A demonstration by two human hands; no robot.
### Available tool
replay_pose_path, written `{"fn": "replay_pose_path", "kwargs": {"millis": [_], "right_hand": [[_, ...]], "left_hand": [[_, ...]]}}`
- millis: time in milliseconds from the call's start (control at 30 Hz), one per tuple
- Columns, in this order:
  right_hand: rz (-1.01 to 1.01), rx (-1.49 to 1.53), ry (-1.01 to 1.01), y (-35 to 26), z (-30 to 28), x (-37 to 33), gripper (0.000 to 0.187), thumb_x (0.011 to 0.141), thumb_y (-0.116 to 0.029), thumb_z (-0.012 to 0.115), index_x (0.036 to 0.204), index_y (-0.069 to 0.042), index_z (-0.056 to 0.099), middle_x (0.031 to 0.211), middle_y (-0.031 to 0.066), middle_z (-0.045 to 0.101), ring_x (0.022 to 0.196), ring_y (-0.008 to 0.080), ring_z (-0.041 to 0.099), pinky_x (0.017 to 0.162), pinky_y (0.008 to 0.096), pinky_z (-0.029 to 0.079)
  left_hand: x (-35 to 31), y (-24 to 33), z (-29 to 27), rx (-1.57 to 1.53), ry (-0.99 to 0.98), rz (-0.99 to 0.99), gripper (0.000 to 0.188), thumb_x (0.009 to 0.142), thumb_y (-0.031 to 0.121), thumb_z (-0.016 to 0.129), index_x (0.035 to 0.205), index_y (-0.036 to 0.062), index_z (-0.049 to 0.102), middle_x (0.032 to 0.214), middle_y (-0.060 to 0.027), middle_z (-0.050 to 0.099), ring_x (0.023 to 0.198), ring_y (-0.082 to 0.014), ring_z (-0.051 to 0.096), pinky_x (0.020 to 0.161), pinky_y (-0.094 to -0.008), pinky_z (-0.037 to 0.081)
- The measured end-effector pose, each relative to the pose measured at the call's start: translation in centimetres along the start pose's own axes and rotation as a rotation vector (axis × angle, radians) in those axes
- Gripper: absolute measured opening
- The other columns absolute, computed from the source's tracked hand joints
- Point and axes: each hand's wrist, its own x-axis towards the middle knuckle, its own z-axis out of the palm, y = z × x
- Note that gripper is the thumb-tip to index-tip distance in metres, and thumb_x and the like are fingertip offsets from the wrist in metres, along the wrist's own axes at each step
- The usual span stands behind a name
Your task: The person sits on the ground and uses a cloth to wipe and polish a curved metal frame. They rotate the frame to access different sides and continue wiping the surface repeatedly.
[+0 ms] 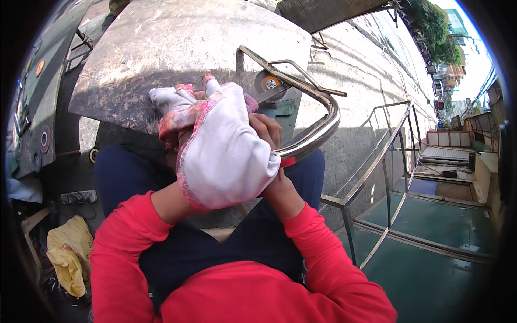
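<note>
A white cloth [229, 153] with pink edging and a pink patterned part is bunched over my hands above my lap. My left hand is under it, with only the wrist showing, so its fingers are hidden. My right hand [267, 129] has its fingers curled beside the cloth, where a shiny bent metal tube [323, 121] runs in. The hand appears closed round this tube, though the cloth covers part of the grip. A thinner bent rod is joined to the tube's far side. Just beyond my fingers lies a tool with a round orange-centred disc [270, 83], resembling an angle grinder.
A worn, rounded board [177, 43] spreads in front of me. At left, another board [40, 97] carries discs and small tools. A yellow bag [70, 253] lies on the floor at lower left. Metal railing [377, 183] stands close on my right, beside green panels [447, 220].
</note>
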Motion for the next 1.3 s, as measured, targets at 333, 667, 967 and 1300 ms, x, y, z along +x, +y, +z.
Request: {"fn": "replay_pose_path", "kwargs": {"millis": [333,667,967,1300], "right_hand": [[1.011,1.366,-0.044,-0.3,-3.2,-5.8,0.035,0.098,-0.021,0.046,0.113,0.008,0.058,0.101,0.0151,0.066,0.087,0.0187,0.064,0.079,0.0313,0.050],[1.086,1.872,0.124,1.1,-3.6,-2.1,0.044,0.104,-0.035,0.036,0.115,0.003,0.056,0.103,0.0179,0.066,0.086,0.0235,0.065,0.081,0.0384,0.051],[0.973,1.651,0.116,2.1,-1.5,-2.7,0.036,0.104,-0.029,0.043,0.113,0.003,0.056,0.098,0.0132,0.068,0.085,0.0191,0.066,0.081,0.0345,0.051],[0.987,1.622,0.042,1.6,-1.0,-2.6,0.038,0.104,-0.030,0.042,0.114,0.004,0.056,0.098,0.0140,0.068,0.087,0.0184,0.067,0.082,0.0316,0.051]], "left_hand": [[-0.3,1.2,0.2,0.242,0.297,0.247,0.034,0.079,0.017,0.070,0.108,0.0045,0.058,0.102,-0.0135,0.056,0.097,-0.0336,0.057,0.088,-0.0440,0.047],[-2.6,-1.9,-0.5,0.271,0.123,0.027,0.031,0.082,0.011,0.069,0.110,0.0041,0.060,0.106,-0.0115,0.062,0.094,-0.0242,0.061,0.083,-0.0357,0.049],[1.3,4.4,-1.9,0.617,-0.148,0.077,0.008,0.085,0.013,0.056,0.091,0.0063,0.055,0.081,-0.0089,0.053,0.076,-0.0210,0.057,0.069,-0.0362,0.046],[-0.6,5.1,-1.0,1.010,-0.254,0.102,0.016,0.090,0.014,0.055,0.100,0.0034,0.061,0.090,-0.0099,0.061,0.089,-0.0217,0.063,0.080,-0.0352,0.051]]}}
